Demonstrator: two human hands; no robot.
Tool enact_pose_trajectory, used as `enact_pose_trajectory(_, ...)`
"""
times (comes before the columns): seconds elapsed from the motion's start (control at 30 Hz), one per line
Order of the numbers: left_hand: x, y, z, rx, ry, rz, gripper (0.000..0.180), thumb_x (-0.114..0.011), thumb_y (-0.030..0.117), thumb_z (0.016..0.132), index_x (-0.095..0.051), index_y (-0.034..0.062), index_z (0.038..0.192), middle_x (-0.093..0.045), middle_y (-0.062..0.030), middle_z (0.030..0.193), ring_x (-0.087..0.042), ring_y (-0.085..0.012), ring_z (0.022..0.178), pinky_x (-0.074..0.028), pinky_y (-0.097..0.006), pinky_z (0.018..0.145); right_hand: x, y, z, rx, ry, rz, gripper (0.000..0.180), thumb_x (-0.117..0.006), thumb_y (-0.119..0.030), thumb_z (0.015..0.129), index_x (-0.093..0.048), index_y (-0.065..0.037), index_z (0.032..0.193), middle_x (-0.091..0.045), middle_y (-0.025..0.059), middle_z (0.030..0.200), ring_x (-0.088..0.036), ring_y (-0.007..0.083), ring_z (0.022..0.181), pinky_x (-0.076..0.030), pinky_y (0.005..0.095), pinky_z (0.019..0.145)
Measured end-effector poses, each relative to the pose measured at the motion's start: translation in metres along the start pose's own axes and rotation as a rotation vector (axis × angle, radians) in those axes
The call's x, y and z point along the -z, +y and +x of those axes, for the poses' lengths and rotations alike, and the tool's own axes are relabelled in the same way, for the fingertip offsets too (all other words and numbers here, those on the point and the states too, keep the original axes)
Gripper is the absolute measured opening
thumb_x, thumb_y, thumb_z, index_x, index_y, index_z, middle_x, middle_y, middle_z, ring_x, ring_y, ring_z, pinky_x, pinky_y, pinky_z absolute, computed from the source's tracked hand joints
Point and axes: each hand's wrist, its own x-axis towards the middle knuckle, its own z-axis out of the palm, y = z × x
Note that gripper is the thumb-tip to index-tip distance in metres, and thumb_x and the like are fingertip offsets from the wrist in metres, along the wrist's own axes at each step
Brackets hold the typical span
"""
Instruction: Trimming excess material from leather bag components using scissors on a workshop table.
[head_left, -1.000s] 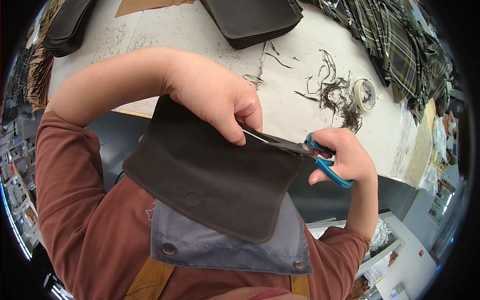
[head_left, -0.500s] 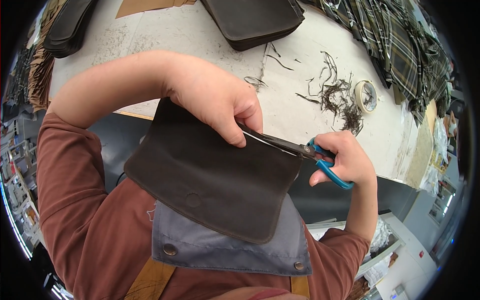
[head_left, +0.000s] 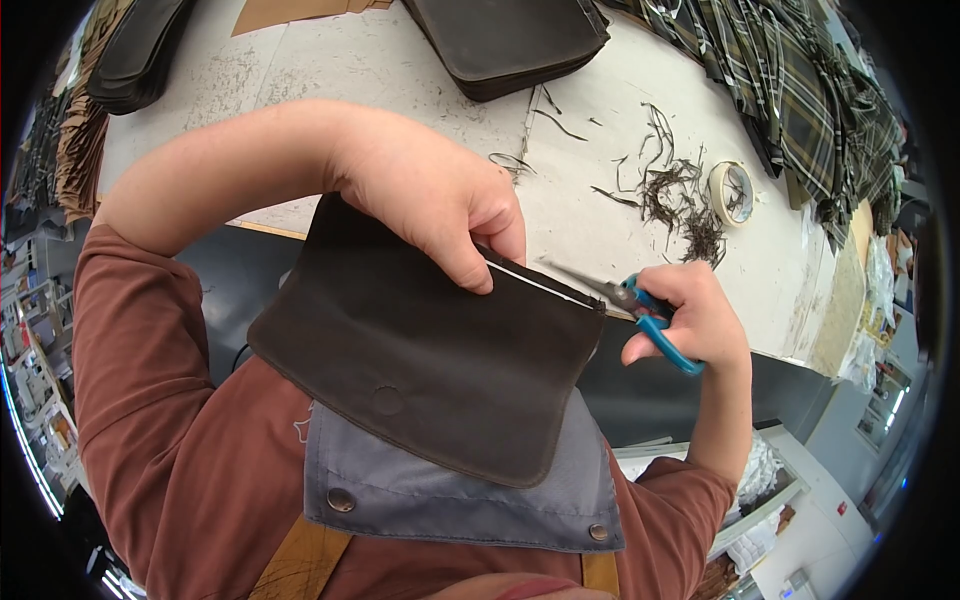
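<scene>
My left hand [head_left: 440, 205] pinches the upper edge of a dark brown leather flap piece [head_left: 430, 340], thumb on the near face and fingers mostly hidden behind. The piece hangs in front of my apron, its rounded corners toward me and a faint round mark near its lower edge. Along the top edge, right of my thumb, runs a thin white strip [head_left: 535, 281]. My right hand [head_left: 695, 315] is closed round the blue handles of a pair of scissors [head_left: 655, 335]. The blades point left, just beyond the top edge near its right corner.
A stack of dark leather pieces [head_left: 510, 45] lies on the white table [head_left: 300, 80], another [head_left: 140, 55] at far left. Leather trimmings [head_left: 680, 200] lie beside a tape roll [head_left: 731, 193]. Plaid fabric [head_left: 790, 100] is heaped at far right. The table's front edge runs behind the flap.
The scissor blades have come away from the top edge of the leather and swung slightly to its far side. My left hand and the leather piece have stayed in place.
</scene>
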Motion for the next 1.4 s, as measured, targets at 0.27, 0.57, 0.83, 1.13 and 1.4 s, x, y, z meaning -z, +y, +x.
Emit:
enact_pose_trajectory(0.27,0.001,0.005,-0.001,0.008,0.039,0.083,0.022,-0.06,0.014,0.084,-0.062,-0.0046,0.096,-0.065,-0.0061,0.078,-0.056,-0.0103,0.07,-0.046,-0.028,0.065,-0.044,-0.022,0.014,-0.197,0.223,0.807,0.035,-0.077,-0.007,0.071,-0.044,-0.008,0.081,-0.059,0.0039,0.078,-0.058,0.0094,0.066,-0.047,0.0216,0.057)
enact_pose_trajectory(0.57,0.006,-0.006,-0.05,0.085,0.18,-0.038,0.022,-0.063,0.006,0.083,-0.063,-0.0065,0.102,-0.068,-0.0045,0.084,-0.06,-0.0072,0.072,-0.05,-0.023,0.066,-0.058,-0.014,0.006,-0.258,0.352,0.971,0.029,-0.07,0.001,0.075,-0.043,-0.008,0.08,-0.057,0.0044,0.075,-0.057,0.0109,0.064,-0.047,0.024,0.056)
enact_pose_trajectory(0.83,-0.021,-0.074,-0.074,-0.293,0.492,-0.692,0.046,-0.065,0.022,0.082,-0.055,-0.0077,0.116,-0.064,-0.014,0.109,-0.062,-0.0191,0.096,-0.048,-0.031,0.087,-0.07,-0.01,0.002,-0.236,0.443,1.084,0.028,-0.069,0.002,0.076,-0.043,-0.007,0.08,-0.055,0.0044,0.075,-0.058,0.0122,0.062,-0.048,0.0242,0.054)
enact_pose_trajectory(1.13,-0.122,-0.149,-0.045,-0.906,0.71,-1.084,0.096,-0.038,0.076,0.079,-0.034,0.0015,0.14,-0.04,-0.0144,0.14,-0.039,-0.0272,0.128,-0.03,-0.04,0.107,-0.081,-0.016,0.007,-0.224,0.459,1.268,0.027,-0.069,0.001,0.077,-0.043,-0.007,0.079,-0.054,0.0032,0.076,-0.055,0.0106,0.063,-0.048,0.024,0.056)
enact_pose_trajectory(1.4,-0.122,-0.123,-0.045,-1.028,0.493,-1.196,0.086,-0.033,0.07,0.085,-0.031,0.0043,0.142,-0.036,-0.0135,0.143,-0.033,-0.0283,0.132,-0.023,-0.042,0.11,-0.086,-0.011,0.001,-0.158,0.548,1.311,0.027,-0.064,0.003,0.077,-0.042,-0.009,0.084,-0.053,0.003,0.076,-0.056,0.0122,0.062,-0.047,0.0252,0.054)
